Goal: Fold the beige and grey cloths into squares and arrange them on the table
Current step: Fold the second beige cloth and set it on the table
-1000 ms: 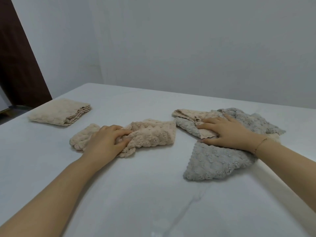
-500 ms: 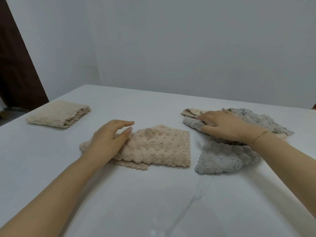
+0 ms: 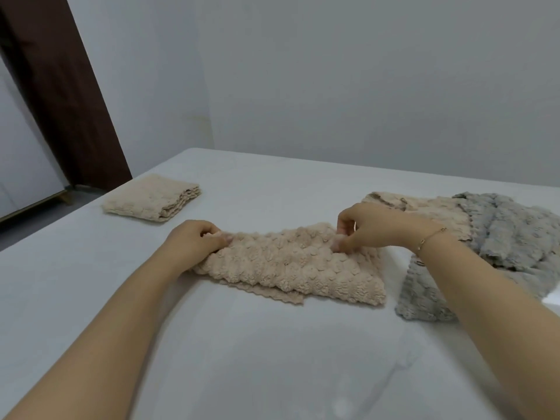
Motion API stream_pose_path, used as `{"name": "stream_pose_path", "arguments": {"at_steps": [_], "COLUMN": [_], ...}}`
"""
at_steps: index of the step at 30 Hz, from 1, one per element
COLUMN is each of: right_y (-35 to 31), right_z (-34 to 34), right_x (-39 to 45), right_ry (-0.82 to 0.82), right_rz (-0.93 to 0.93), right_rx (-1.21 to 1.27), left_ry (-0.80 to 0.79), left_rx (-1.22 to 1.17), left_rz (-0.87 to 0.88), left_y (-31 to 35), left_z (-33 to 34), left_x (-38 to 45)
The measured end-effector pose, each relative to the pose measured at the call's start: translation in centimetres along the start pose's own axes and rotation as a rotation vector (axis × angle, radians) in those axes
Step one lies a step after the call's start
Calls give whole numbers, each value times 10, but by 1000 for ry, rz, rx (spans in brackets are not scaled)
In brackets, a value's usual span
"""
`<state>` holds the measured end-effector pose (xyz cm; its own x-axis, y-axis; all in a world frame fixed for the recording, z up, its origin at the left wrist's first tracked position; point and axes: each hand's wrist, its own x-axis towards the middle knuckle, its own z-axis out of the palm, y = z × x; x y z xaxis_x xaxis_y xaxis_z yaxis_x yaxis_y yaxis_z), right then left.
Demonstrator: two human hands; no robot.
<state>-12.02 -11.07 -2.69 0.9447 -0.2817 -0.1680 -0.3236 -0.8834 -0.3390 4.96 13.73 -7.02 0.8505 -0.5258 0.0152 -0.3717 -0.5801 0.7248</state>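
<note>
Beige cloth (image 3: 291, 265) pinched by left hand (image 3: 194, 244) and right hand (image 3: 372, 227), grey cloth (image 3: 500, 237) beside, folded beige stack (image 3: 151, 197) apart

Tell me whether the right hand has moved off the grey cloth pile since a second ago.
Yes. The right hand has left the crumpled grey textured cloth and shifted left toward the folded beige square cloth, now pinching the half-folded beige cloth.

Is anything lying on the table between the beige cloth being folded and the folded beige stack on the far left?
Nothing visible. Both hands, left hand and right hand, pinch the beige cloth at its far corners; only bare table shows between it and the folded stack.
</note>
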Motion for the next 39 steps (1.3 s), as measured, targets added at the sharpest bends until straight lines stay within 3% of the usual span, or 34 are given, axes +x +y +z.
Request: {"name": "stream_pose_path", "arguments": {"at_steps": [4,8,10,15,19,22,28,34,37,39], "right_y": [5,11,14,10,1,2,-5,-11,-10,-10], "right_z": [-10,-30,-37,-45,-50,-54,-70,-81,-83,-80], "right_x": [-7,-19,-23,-22,-14,-14,-30,-45,-54,-58], "right_ry": [33,-39,-4,324,665,895,1067,951,648,430], "right_rz": [-26,0,-4,-6,-90,-167,-321,-366,-322,-294], "right_rx": [199,428,515,689,967,988,920,887,856,757], "left_ry": [-11,90,59,37,145,203,341,363,320,209], "left_rx": [-192,-226,-287,-524,-653,-666,-694,-627,-469,-405], "left_rz": [1,28,29,10,139,244,476,551,456,374], "left_y": [-1,-2,2,21,55,84,127,114,86,63], "left_z": [-10,-19,-23,-33,-38,-43,-62,-72,-67,-64], "left_x": [-2,-6,-9,-4,14,26,26,-8,-27,-39]}}
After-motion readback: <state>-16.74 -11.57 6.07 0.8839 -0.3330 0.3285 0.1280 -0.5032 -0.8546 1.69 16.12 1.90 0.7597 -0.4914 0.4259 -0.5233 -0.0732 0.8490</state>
